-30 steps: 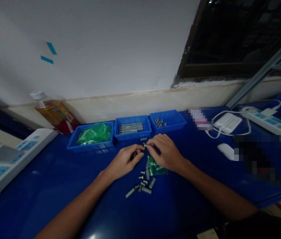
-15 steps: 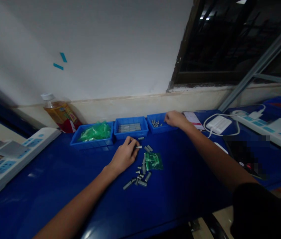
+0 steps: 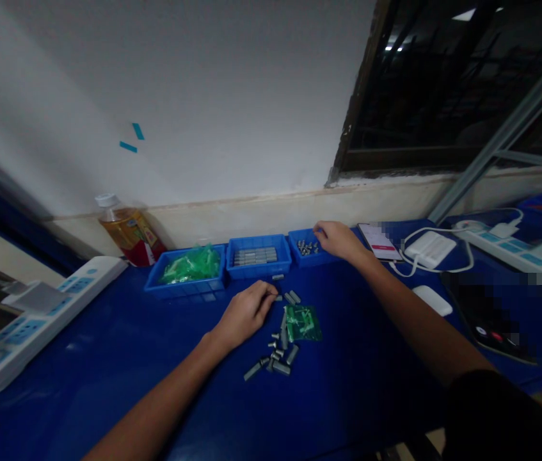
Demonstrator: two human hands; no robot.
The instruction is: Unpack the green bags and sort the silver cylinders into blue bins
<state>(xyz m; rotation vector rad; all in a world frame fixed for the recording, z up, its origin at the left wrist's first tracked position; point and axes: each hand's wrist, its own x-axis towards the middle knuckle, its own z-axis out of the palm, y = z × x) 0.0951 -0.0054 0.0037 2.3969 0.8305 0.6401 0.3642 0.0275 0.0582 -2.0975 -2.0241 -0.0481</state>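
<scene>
My left hand (image 3: 250, 310) is closed low over the blue table, with a short grey metal cylinder (image 3: 279, 298) at its fingertips. My right hand (image 3: 335, 239) is above the right-hand blue bin (image 3: 316, 259), thumb and fingers pinched; whatever they hold is too small to make out. Small metal screws (image 3: 307, 247) lie in that bin. Beside the left hand are loose metal cylinders (image 3: 292, 355), several small screws (image 3: 276, 354) and a green plastic bag (image 3: 304, 323) with small parts inside.
Against the wall, the middle bin (image 3: 258, 267) holds rows of metal cylinders and the left bin (image 3: 184, 289) holds green bags. A drink bottle (image 3: 131, 234) leans behind them. Power strips (image 3: 59, 310) flank the table; phones (image 3: 379, 242), a white charger (image 3: 429, 250) and cables lie right.
My right hand has lifted slightly from inside the screw bin to its upper edge. My left hand stays near the loose cylinders. The whole view has shifted a little.
</scene>
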